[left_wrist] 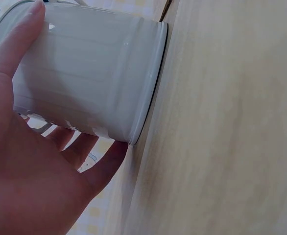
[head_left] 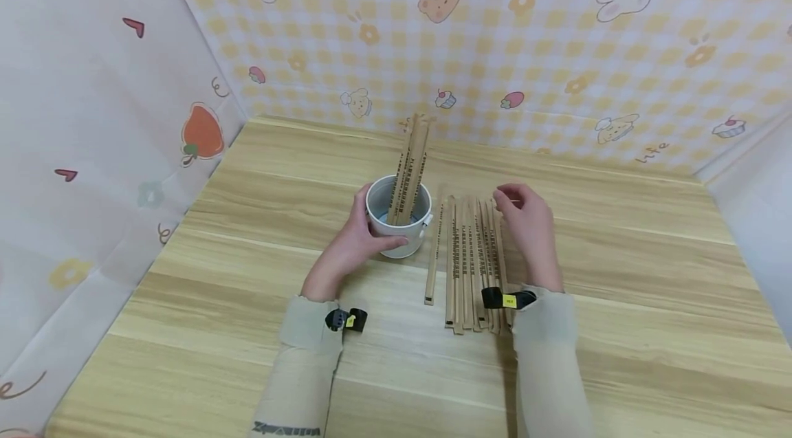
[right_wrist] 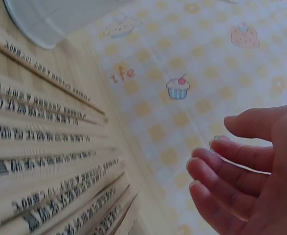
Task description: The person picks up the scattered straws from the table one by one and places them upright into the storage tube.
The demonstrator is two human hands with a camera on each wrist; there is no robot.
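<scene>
Left hand (head_left: 357,240) grips the white bucket (left_wrist: 89,73) — right hand (head_left: 530,225), loosely uncurled, hangs near the brown packets (head_left: 464,263).

Bucket (left_wrist: 84,68) glossy, smooth, metal-looking; wrappers (head_left: 465,263) matt paper; tabletop (head_left: 631,300) smooth, wood-grained.

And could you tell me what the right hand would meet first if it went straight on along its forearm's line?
Probably the checked cloth behind the table; nothing seems to stand between it and the right hand, though depth is unclear.
</scene>
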